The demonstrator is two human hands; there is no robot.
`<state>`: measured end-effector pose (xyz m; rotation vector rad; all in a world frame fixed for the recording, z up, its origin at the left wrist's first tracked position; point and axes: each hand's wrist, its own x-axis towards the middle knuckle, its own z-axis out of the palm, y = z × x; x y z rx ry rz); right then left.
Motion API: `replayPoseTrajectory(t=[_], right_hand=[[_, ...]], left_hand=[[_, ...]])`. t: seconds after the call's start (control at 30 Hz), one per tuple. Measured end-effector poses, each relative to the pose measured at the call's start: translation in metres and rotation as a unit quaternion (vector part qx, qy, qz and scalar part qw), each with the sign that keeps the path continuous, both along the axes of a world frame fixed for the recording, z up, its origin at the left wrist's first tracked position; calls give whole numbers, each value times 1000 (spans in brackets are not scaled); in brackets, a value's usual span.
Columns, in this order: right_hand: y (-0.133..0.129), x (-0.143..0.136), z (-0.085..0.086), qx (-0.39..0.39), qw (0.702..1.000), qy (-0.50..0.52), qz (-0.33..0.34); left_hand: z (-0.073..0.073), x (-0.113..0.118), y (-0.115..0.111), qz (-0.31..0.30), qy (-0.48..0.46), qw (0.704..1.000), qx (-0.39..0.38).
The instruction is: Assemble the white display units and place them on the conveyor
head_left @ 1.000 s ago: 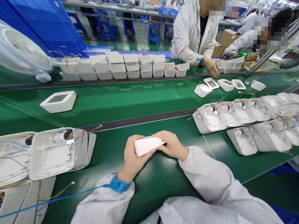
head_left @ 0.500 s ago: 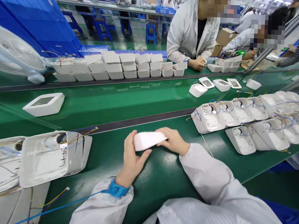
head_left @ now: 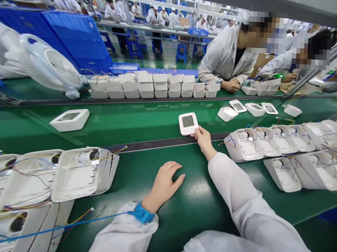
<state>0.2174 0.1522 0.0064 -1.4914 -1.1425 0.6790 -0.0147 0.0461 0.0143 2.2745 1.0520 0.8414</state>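
A white device with a grey screen and small buttons is held at its lower right corner by my right hand, over the near edge of the green belt. My left hand hovers above or rests on the green table, fingers apart and nothing in it; a blue wrist strap is round that wrist. To the left of it lie open white housings with coloured wires. More open housings stand right of my right hand.
On the belt lie a white unit at left and several at right. Beyond it are stacked white housings, a fan, blue crates and a person leaning on folded arms.
My left hand has let go of the white device. My right hand has carried it forward to the belt, its screen face now showing. The camera view has shifted too.
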Motion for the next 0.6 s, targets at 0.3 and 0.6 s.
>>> replayPoseTrajectory(t=[0.3,0.6], right_hand=[[-18,-30,-5,23,984,-84,157],[-19,-31,3,2,963,-187,193]], left_hand=[[-4,0,0,-13,25,1000,3],[-2,0,1,-13,28,1000,4]])
